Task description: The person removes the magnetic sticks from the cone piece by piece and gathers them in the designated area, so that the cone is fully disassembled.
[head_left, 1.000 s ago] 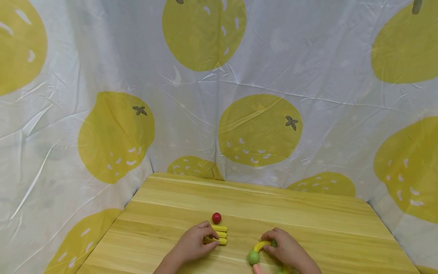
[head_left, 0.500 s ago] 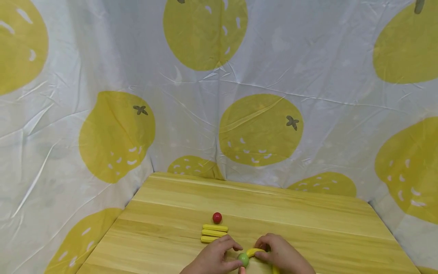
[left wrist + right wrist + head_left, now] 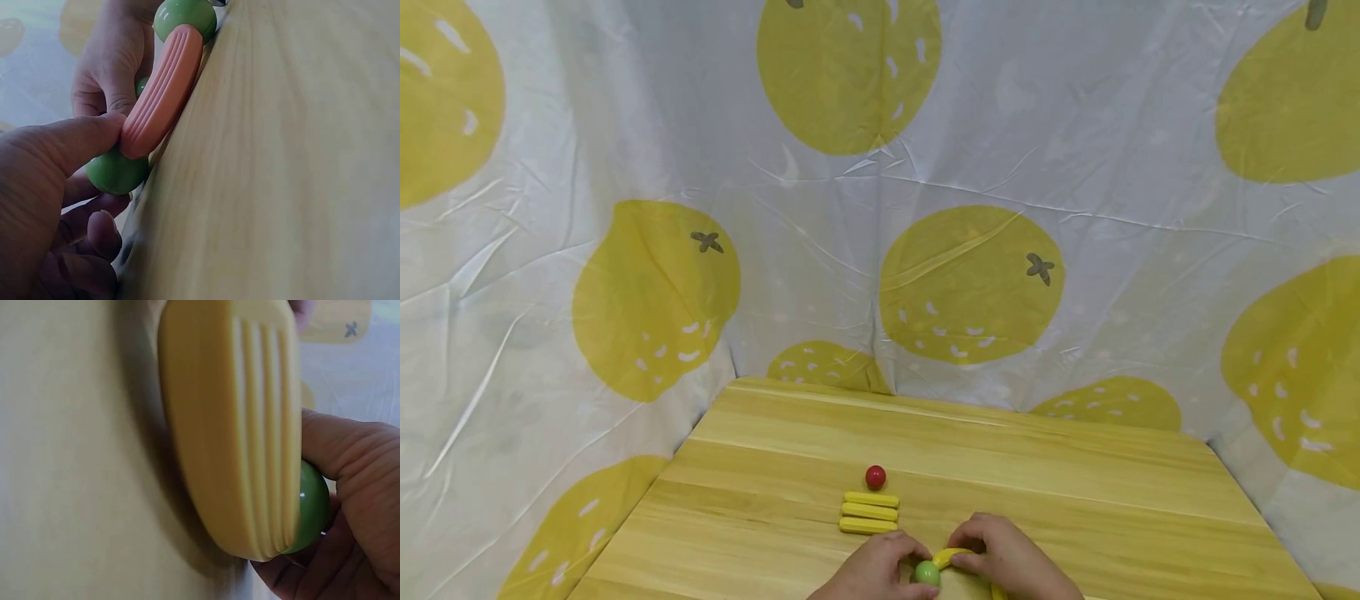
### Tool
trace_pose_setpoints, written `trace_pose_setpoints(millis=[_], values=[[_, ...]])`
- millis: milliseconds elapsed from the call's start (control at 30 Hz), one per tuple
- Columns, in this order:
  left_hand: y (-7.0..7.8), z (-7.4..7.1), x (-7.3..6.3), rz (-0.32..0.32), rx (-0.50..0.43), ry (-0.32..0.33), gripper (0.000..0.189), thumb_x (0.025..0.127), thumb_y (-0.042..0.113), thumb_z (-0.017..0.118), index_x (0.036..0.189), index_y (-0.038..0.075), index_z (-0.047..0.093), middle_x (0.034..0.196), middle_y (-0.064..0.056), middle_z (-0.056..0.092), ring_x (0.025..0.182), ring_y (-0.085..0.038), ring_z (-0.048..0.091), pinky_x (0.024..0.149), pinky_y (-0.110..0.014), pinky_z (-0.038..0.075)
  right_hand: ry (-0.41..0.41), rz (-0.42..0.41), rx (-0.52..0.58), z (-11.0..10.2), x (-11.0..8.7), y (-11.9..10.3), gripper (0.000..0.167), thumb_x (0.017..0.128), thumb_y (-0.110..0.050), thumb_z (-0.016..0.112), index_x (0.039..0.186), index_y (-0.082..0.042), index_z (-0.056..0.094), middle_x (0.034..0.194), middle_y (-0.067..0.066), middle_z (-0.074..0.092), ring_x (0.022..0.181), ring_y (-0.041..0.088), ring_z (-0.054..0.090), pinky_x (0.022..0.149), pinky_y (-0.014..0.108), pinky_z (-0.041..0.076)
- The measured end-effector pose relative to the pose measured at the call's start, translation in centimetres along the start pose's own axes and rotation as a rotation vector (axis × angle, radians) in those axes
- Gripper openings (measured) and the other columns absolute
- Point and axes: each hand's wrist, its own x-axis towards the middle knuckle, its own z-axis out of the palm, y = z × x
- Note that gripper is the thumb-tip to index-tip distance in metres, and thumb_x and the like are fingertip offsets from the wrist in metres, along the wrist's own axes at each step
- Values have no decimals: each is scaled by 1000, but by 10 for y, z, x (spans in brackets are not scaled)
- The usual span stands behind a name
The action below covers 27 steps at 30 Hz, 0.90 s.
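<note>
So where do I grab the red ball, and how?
Probably pinch the red ball at its widest part, from left and right, coming down from above: it's round, with no handle, and three yellow bars lie close on its near side.

No text, label, brand, number or sign is showing legibly on or around the wooden table.

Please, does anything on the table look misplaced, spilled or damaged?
Nothing stands out. Three straight yellow bars lie roughly parallel, with a glossy red ball beyond them. The left hand grips a glossy green ball, the right hand a curved yellow bar; I see no damage or spill, though parts are hidden.
</note>
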Motion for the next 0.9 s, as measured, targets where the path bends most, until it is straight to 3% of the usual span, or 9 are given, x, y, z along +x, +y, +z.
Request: trace_pose_setpoints(millis=[300, 600, 900], values=[[-1, 1, 1, 1, -12, 9, 27, 89, 41, 79, 109, 23, 73, 101, 20, 66, 89, 8, 55, 78, -19, 49, -7, 13, 5, 1, 1, 0, 13, 94, -37, 72, 100, -26, 75, 93, -19, 65, 84, -6, 57, 74, 20, 51], [-6, -1, -1, 140, 63, 77, 30, 91, 41, 77, 112, 21, 68, 101, 18, 61, 80, 7, 47, 72, -15, 44, -18, 40, 19, 1, 2, 0, 13, 95, -37, 72, 99, -24, 74, 90, -17, 64, 80, -5, 57, 70, 20, 50], [-8, 1, -2, 236, 88, 142, 30, 92, 38, 77, 114, 22, 65, 103, 14, 60, 78, 9, 44, 68, -12, 44, -12, 26, 8, 1, 3, 1, 15, 95, -39, 70, 100, -24, 73, 90, -17, 64, 79, -6, 57, 69, 20, 50]])
